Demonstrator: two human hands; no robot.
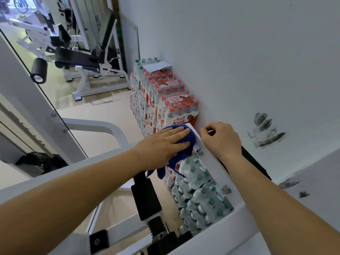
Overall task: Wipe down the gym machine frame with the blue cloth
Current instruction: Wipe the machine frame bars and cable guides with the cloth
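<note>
The blue cloth (185, 148) lies over the far end of a white frame bar (217, 170) of the gym machine, with a loose tail hanging down below it. My left hand (161, 144) presses flat on the cloth, fingers straight. My right hand (221, 139) grips the far end of the same bar from the wall side, fingers curled over its edge. Two bolts (199, 151) show on the bar's face. The bar's very tip is covered by the cloth and my hands.
Stacked packs of bottled water (165, 100) stand against the white wall (239, 61), right beneath the bar. A black adjustment post (147, 197) rises under my left forearm. A white upright with cables (27, 100) is at left; another gym machine (82, 59) stands farther back.
</note>
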